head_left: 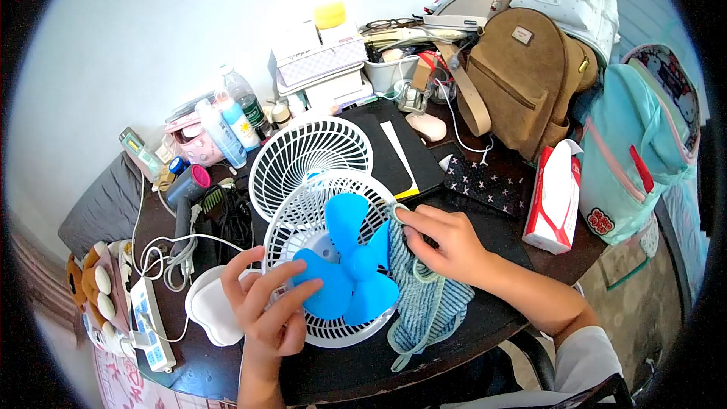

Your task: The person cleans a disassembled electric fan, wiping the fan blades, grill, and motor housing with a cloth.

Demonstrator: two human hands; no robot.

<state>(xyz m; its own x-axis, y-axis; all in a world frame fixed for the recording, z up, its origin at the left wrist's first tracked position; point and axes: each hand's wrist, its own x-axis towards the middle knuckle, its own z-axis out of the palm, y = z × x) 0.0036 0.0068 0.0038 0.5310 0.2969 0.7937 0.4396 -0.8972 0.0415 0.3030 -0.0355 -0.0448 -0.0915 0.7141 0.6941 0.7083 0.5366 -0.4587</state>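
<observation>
A small fan with blue blades (354,265) inside a white rear grille (284,231) lies on the dark table, blades facing up. My left hand (269,307) is at the fan's left side, fingers spread, fingertips at the lower left blade. At the grille's right edge my right hand (447,246) pinches a striped grey-blue cloth (435,307), which hangs down over the table beside the fan. The white front grille (310,144) lies separately, just behind the fan. The fan's base (214,307), white and rounded, shows at the left of my left hand.
Left are a power strip (151,326), cables, a hair dryer (189,185) and a plush toy (98,288). Bottles (241,121) and stacked boxes (322,68) stand at the back. Right are a tissue box (553,201), a brown backpack (522,83) and a turquoise bag (632,151).
</observation>
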